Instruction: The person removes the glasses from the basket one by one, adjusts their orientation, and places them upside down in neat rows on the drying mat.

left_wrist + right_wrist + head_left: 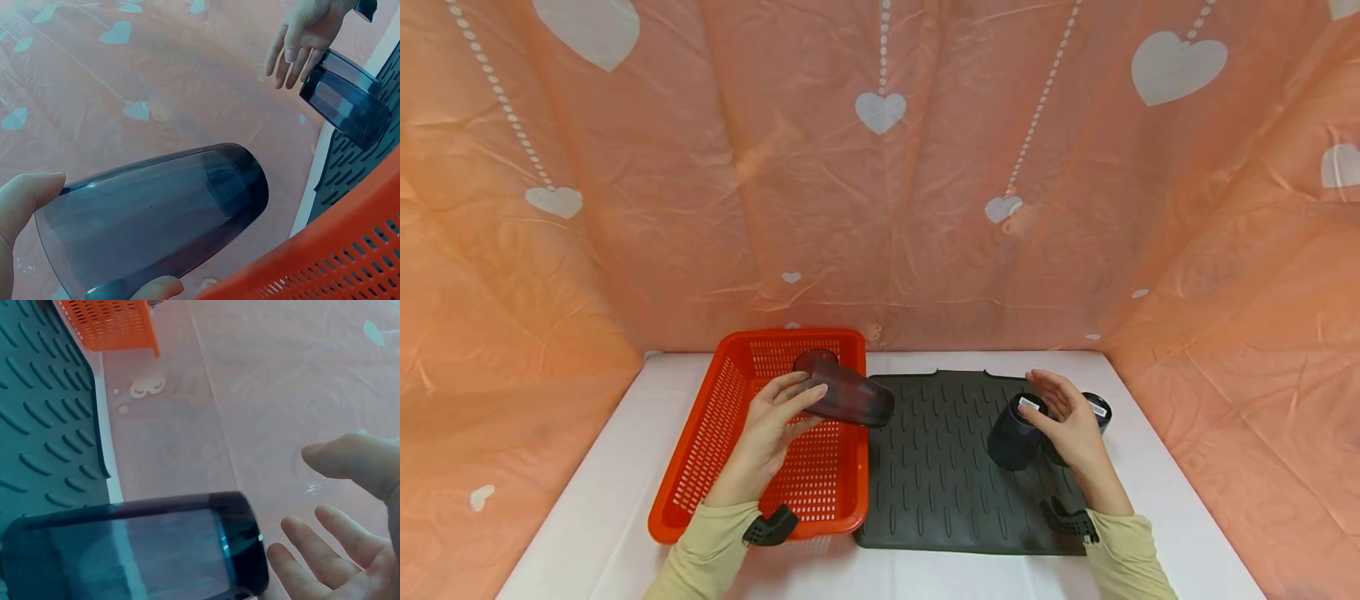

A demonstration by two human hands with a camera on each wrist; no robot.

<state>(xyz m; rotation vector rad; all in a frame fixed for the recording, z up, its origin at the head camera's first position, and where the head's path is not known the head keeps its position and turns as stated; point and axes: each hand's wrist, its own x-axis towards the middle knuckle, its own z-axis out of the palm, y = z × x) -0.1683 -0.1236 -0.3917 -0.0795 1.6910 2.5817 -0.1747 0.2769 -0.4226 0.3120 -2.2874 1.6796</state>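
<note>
My left hand (772,425) grips a dark tinted drinking glass (852,396) near its rim, above the orange basket (859,467). The glass lies tilted, its base pointing right; in the left wrist view, thumb and a finger hold the glass (150,219) from opposite sides. My right hand (1071,425) hovers by the upturned dark glasses on the draining mat (925,483). The nearer upturned glass (1015,437) has a white label on its base; the other glass (1101,410) is partly behind the hand. The right wrist view shows parted fingers (325,556), holding nothing.
Another dark glass (816,358) lies inside the basket at its back, partly hidden by the held one. The basket stands left of the mat on a white table (602,508). Orange cloth (880,233) with hearts hangs behind and at both sides.
</note>
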